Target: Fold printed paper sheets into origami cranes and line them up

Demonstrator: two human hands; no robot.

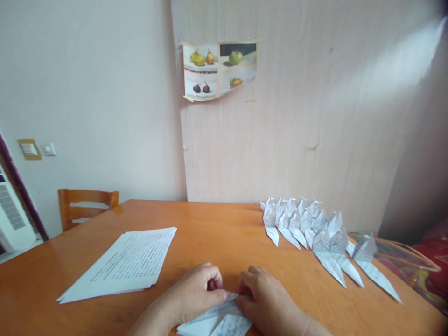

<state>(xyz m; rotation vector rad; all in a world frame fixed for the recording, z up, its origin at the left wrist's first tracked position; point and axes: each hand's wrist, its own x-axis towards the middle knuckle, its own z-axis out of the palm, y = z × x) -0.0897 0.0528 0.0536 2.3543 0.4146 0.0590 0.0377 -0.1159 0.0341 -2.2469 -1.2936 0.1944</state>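
My left hand (198,291) and my right hand (262,298) rest close together at the near edge of the wooden table (217,238). Both are curled, with fingers pinched on a folded sheet of printed paper (220,322) that lies under them. The thumbs meet at its top crease. Part of the paper is hidden by my hands and by the bottom of the view.
A stack of printed sheets (126,263) lies to the left. Several folded paper shapes (315,231) stand in a row at the right, along the wall. A wooden chair (86,205) stands at the far left; a fruit picture (220,69) hangs on the wall.
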